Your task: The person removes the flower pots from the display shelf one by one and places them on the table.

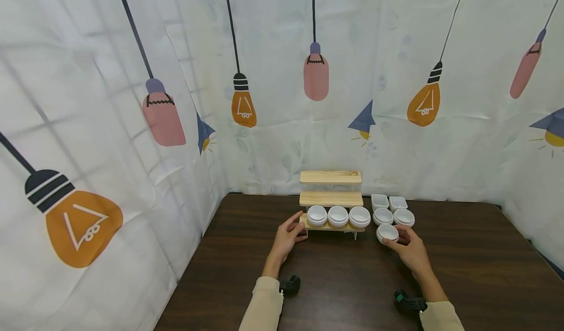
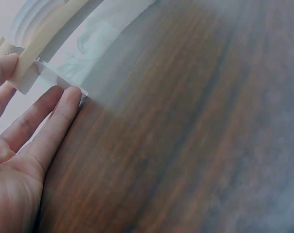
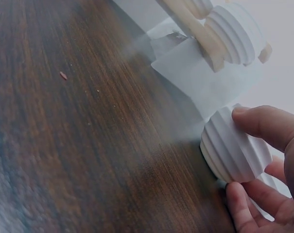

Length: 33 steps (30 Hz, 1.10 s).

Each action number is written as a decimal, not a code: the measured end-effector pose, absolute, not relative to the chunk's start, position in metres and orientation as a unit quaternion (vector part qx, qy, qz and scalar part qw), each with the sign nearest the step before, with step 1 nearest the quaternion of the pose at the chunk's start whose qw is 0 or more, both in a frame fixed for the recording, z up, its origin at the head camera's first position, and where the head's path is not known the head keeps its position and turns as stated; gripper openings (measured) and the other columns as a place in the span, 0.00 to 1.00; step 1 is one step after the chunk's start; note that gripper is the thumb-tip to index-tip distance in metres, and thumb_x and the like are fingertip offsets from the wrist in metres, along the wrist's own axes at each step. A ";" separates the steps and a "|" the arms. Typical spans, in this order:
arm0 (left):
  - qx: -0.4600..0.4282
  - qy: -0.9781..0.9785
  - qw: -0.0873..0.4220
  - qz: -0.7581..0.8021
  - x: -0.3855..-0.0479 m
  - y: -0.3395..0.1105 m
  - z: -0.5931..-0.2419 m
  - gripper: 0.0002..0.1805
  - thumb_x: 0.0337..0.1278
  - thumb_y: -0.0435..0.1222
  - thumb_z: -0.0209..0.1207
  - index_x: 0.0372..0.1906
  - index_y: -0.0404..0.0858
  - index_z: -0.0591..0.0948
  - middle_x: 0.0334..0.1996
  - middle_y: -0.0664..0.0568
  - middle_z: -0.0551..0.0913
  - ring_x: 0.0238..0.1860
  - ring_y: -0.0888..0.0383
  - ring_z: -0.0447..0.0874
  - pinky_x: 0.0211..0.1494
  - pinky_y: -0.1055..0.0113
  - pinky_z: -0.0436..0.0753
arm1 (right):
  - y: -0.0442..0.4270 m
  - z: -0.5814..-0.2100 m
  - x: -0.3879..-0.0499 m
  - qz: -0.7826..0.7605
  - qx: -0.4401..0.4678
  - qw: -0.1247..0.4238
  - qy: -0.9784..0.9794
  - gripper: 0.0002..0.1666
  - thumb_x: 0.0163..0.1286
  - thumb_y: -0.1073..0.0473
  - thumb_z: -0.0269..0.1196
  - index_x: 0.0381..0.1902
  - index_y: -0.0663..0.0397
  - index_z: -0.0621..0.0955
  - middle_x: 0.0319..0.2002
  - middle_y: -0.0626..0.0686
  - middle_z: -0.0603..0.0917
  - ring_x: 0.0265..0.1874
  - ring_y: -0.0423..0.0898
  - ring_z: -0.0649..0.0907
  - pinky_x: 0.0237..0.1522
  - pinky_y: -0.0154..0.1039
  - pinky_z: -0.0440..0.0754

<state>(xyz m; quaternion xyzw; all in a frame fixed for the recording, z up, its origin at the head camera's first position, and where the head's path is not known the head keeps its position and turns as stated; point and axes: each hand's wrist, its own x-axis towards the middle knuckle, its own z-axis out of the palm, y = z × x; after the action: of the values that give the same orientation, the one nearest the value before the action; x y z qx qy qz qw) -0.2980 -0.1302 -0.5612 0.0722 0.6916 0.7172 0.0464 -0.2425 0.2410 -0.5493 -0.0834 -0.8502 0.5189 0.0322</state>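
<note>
Nearer than the tiered wooden stand [image 1: 331,199] and to its right, a right hand [image 1: 411,253] has its grip clamped on a round white cup [image 3: 229,145]; whether this cup is raised from the dark worktop [image 1: 343,282] cannot be told. At the stand's left end, the fingers of the left hand [image 1: 284,241] touch it; whether that grip pinches or merely rests there cannot be told. On the stand's lowest tier sit three round cups [image 1: 338,216] in a row. Right of the stand, beyond the held cup, are two further round cups [image 1: 383,216], with two square cups [image 1: 379,202] behind them. Behind the stand hangs a printed cloth [image 1: 273,150]. The work appears partway along: three cups are already on the stand, while the held cup and the four others are off it, seemingly still to be dealt with.
</note>
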 end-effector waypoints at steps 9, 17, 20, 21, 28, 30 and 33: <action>0.070 0.689 0.044 0.720 -0.298 -0.130 -0.561 0.26 0.75 0.39 0.57 0.75 0.47 0.72 0.52 0.41 0.83 0.59 0.38 0.82 0.54 0.60 0.91 | 0.241 -0.548 -0.242 0.511 -0.078 0.040 -0.855 0.43 0.67 0.43 0.72 0.70 0.59 0.69 0.67 0.69 0.74 0.63 0.61 0.75 0.42 0.26 0.77; 0.074 0.688 0.042 0.721 -0.298 -0.130 -0.560 0.26 0.75 0.39 0.57 0.75 0.47 0.72 0.52 0.40 0.84 0.59 0.37 0.82 0.55 0.58 0.91 | 0.241 -0.548 -0.243 0.507 -0.083 0.034 -0.857 0.44 0.66 0.41 0.72 0.71 0.56 0.69 0.68 0.66 0.75 0.64 0.59 0.75 0.43 0.25 0.76; 0.071 0.688 0.043 0.721 -0.298 -0.130 -0.560 0.26 0.75 0.38 0.58 0.74 0.47 0.72 0.52 0.40 0.84 0.58 0.38 0.83 0.55 0.58 0.91 | 0.241 -0.549 -0.242 0.505 -0.080 0.038 -0.859 0.44 0.67 0.42 0.72 0.71 0.57 0.69 0.67 0.67 0.75 0.64 0.60 0.76 0.43 0.26 0.76; 0.071 0.687 0.043 0.722 -0.298 -0.130 -0.559 0.26 0.75 0.38 0.58 0.74 0.47 0.72 0.52 0.39 0.84 0.58 0.38 0.83 0.55 0.58 0.91 | 0.241 -0.549 -0.242 0.505 -0.081 0.038 -0.859 0.43 0.67 0.42 0.72 0.71 0.57 0.70 0.67 0.67 0.75 0.64 0.60 0.76 0.43 0.26 0.76; 0.070 0.688 0.043 0.721 -0.297 -0.130 -0.559 0.27 0.75 0.38 0.58 0.75 0.47 0.72 0.52 0.40 0.84 0.58 0.40 0.84 0.54 0.58 0.91 | 0.241 -0.549 -0.242 0.505 -0.083 0.035 -0.858 0.44 0.67 0.42 0.72 0.71 0.57 0.69 0.67 0.67 0.75 0.64 0.60 0.76 0.42 0.27 0.77; 0.071 0.686 0.043 0.722 -0.297 -0.130 -0.559 0.27 0.75 0.38 0.58 0.75 0.46 0.72 0.51 0.40 0.84 0.59 0.37 0.83 0.55 0.58 0.91 | 0.241 -0.549 -0.242 0.506 -0.082 0.034 -0.858 0.45 0.66 0.42 0.72 0.71 0.58 0.68 0.68 0.68 0.75 0.64 0.60 0.76 0.42 0.27 0.77; 0.072 0.684 0.044 0.724 -0.297 -0.130 -0.560 0.27 0.75 0.38 0.58 0.74 0.46 0.72 0.51 0.40 0.84 0.60 0.34 0.81 0.55 0.58 0.91 | 0.241 -0.549 -0.242 0.508 -0.082 0.032 -0.857 0.45 0.66 0.42 0.72 0.72 0.58 0.68 0.67 0.68 0.75 0.63 0.59 0.76 0.41 0.27 0.77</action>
<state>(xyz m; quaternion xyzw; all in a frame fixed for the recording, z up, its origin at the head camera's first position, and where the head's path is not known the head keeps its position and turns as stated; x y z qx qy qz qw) -0.2969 -0.1304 -0.5599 0.0717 0.6843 0.7243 0.0443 -0.2417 0.2410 -0.5488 -0.0823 -0.8566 0.5083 0.0324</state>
